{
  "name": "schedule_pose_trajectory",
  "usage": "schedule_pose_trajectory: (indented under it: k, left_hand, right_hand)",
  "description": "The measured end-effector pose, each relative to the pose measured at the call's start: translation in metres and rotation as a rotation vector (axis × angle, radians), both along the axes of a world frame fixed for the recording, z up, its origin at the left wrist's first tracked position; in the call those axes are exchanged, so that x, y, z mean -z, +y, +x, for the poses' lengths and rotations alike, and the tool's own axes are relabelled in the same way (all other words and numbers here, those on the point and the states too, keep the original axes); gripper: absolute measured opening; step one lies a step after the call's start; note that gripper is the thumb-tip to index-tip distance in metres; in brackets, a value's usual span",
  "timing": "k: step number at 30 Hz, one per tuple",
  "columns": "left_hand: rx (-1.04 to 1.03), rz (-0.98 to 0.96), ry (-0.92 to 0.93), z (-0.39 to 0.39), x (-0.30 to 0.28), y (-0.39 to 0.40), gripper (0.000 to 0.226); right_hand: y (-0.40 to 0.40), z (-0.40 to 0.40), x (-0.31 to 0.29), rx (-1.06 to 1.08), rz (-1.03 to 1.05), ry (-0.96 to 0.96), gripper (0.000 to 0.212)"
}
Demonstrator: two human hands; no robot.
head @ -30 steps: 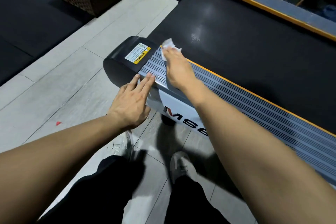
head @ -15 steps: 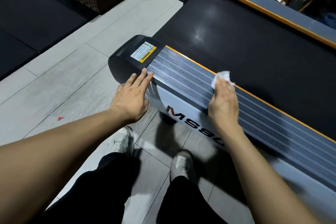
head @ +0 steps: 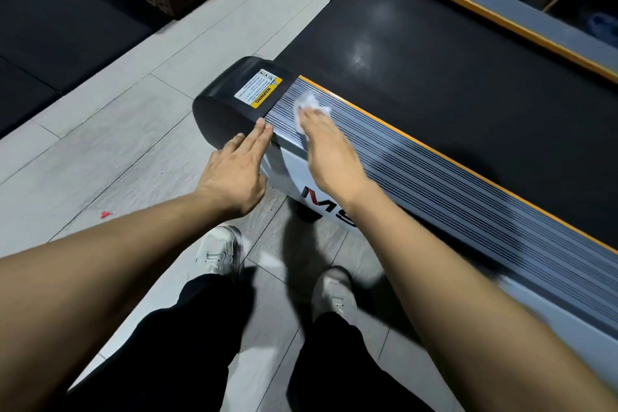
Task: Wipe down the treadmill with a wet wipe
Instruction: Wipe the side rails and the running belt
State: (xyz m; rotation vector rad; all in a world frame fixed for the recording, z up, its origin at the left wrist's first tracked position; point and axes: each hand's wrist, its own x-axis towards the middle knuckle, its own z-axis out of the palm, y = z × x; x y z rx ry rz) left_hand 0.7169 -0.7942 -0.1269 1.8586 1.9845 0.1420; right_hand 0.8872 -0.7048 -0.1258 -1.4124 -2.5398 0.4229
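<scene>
Pressing crumpled white wet wipe [head: 312, 105] flat-fingered onto ribbed grey side rail [head: 434, 177]: right hand [head: 329, 152]; left hand [head: 234, 174] fingers straight, together.

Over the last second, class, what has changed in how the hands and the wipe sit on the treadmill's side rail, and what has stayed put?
The right hand slid the wet wipe along the ribbed side rail, away from the end cap and then back beside the warning label. It kept pressing the wipe throughout. The left hand stayed with straight fingers resting on the rail's end.
</scene>
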Motion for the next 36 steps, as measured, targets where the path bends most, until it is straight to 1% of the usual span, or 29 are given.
schedule_pose_trajectory:
  k: [5,7,8,10,12,15,17,19,22,23,25,28,30,33,36]
  left_hand:
    - [-0.006,-0.018,-0.029,0.000,0.001,0.001,0.084]
    - [-0.008,-0.018,-0.033,0.001,0.002,0.001,0.085]
    - [-0.010,-0.018,-0.036,0.001,0.003,0.001,0.085]
    - [-0.009,-0.020,-0.048,0.001,0.005,0.001,0.086]
    - [-0.001,-0.018,-0.052,0.000,0.006,0.001,0.087]
    - [0.023,-0.013,-0.023,-0.004,0.006,0.000,0.087]
    - [0.031,-0.015,-0.003,-0.006,0.006,0.000,0.087]
    - [0.034,-0.022,-0.003,-0.006,0.005,0.001,0.087]
    - [0.050,-0.023,-0.010,-0.009,0.008,0.003,0.090]
    - [0.052,-0.025,-0.012,-0.010,0.009,0.004,0.090]
    - [0.047,-0.033,-0.017,-0.010,0.010,0.004,0.091]
    - [0.045,-0.027,-0.013,-0.007,0.008,0.003,0.091]
    - [0.044,-0.005,0.026,-0.005,0.007,0.001,0.089]
    - [0.077,0.037,0.143,-0.004,0.004,-0.003,0.085]
    - [0.066,0.030,0.219,-0.015,0.000,-0.011,0.082]
  right_hand:
    - [-0.067,0.123,0.011,0.388,0.061,0.119,0.050]
    - [-0.084,0.145,0.015,0.486,0.083,0.126,0.048]
    - [-0.085,0.144,0.017,0.489,0.094,0.133,0.048]
    - [-0.077,0.125,0.022,0.391,0.120,0.144,0.049]
    - [-0.059,0.088,0.024,0.212,0.100,0.121,0.055]
    - [-0.031,0.020,0.016,-0.008,0.050,0.001,0.069]
    - [-0.022,-0.007,0.012,-0.067,0.039,-0.076,0.068]
    - [-0.024,-0.004,0.012,-0.090,0.058,-0.119,0.072]
    - [-0.046,0.044,0.022,-0.060,0.198,-0.047,0.072]
    - [-0.057,0.069,0.026,-0.021,0.258,-0.016,0.072]
    - [-0.080,0.120,0.030,0.097,0.320,-0.024,0.075]
    - [-0.102,0.170,0.030,0.183,0.350,-0.036,0.064]
    - [-0.100,0.163,0.032,0.182,0.371,-0.005,0.057]
    - [-0.080,0.117,0.038,0.108,0.374,0.037,0.055]
    - [-0.049,0.047,0.043,0.007,0.314,0.098,0.065]
